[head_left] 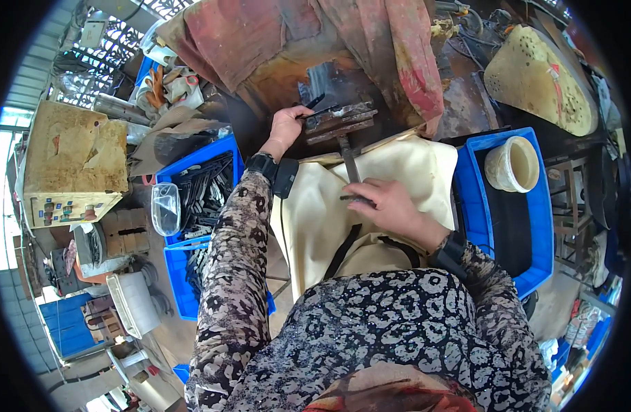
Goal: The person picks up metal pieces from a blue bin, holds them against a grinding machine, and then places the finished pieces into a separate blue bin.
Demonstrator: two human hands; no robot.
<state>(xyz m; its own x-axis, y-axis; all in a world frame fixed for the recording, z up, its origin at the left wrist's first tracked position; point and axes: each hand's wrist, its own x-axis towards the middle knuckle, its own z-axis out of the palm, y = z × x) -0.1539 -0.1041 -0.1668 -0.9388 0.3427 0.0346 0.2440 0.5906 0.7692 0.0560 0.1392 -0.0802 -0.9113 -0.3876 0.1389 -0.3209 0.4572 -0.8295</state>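
My left hand [288, 126] pinches a thin dark metal strip [316, 103], holding it at the left end of the rusty steel clamp block [339, 120] ahead of me. My right hand [391, 204] closes around the dark flat lever handle [349, 165] running from that block toward my cream apron [411, 172]. A blue plastic crate of dark metal strips [202, 189] sits just left of my forearm.

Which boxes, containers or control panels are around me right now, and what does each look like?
Control box: far left, beige and stained, small buttons on its front.
Clear plastic container: on the left blue crate's rim, rounded.
Left blue crate: holds dark metal pieces.
Right blue crate: holds a cream round tub.
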